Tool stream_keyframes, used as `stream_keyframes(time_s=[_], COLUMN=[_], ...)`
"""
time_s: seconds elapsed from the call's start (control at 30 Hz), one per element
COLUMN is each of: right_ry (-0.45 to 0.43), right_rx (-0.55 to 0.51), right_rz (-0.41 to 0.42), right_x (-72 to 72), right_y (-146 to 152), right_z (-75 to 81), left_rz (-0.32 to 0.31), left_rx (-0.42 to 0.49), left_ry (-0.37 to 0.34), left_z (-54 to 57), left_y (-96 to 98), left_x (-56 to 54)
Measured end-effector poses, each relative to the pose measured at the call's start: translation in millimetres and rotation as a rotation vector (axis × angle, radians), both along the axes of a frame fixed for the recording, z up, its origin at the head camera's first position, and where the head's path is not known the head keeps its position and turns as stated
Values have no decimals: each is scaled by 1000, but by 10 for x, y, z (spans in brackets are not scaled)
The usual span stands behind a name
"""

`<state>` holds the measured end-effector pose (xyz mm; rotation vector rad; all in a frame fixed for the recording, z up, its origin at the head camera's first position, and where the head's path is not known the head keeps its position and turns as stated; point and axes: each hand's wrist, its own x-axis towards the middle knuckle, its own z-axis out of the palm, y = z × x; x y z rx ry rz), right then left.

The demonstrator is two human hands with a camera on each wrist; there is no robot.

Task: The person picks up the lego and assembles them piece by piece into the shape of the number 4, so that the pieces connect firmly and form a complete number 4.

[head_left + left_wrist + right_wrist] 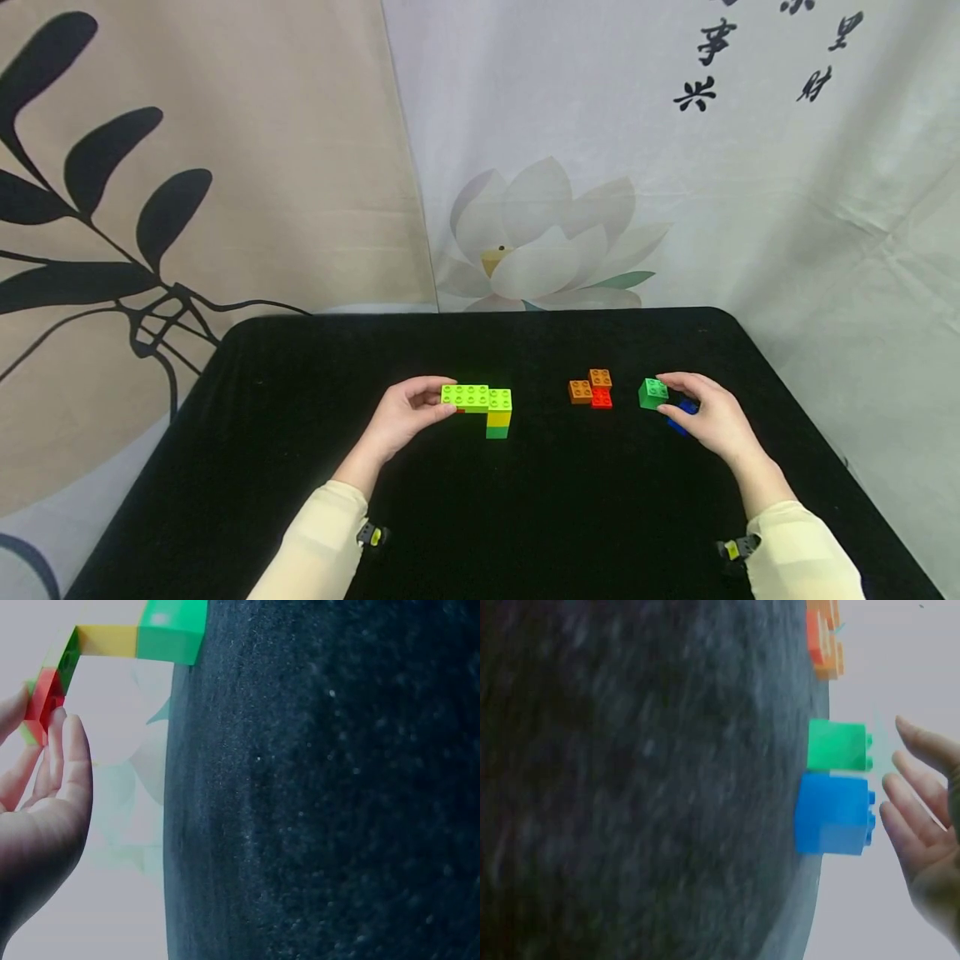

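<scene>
My left hand (401,417) pinches the left end of a joined block build (467,397) between thumb and fingers. Lime green bricks form its top, and a yellow brick and a green brick hang under its right end. A red brick (45,694) shows beneath the lime piece in the left wrist view. Over a single green brick (652,395) and a blue brick (677,426) hovers my right hand (712,417), thumb and fingers spread. The right wrist view shows a gap between those fingers and the bricks. In the head view, the hand partly hides the blue brick.
Two orange bricks (581,392) and a red brick (602,399) sit close together between the hands; whether they are joined I cannot tell. A black cloth covers the table (570,508). Behind its far edge hangs a printed curtain (540,100).
</scene>
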<state>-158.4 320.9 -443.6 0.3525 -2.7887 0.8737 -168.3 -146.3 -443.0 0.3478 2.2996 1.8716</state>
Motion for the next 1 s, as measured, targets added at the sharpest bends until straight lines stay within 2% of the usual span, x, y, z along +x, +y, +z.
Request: stream_keyframes(time_s=[0.17, 0.3, 0.5, 1.0], right_ry=[-8, -22, -83, -216], right_rx=[-71, -117, -167, -197], right_rz=[13, 53, 95, 90], right_x=[-23, -38, -54, -117], right_y=[-140, -261, -439, -615], right_z=[11, -2, -70, -258], left_rz=[-2, -3, -17, -4], left_rx=[-3, -3, 3, 7], left_ry=[-2, -3, 2, -10], left_z=[2, 5, 1, 4], left_y=[-8, -11, -10, -10], left_x=[-6, -4, -1, -1])
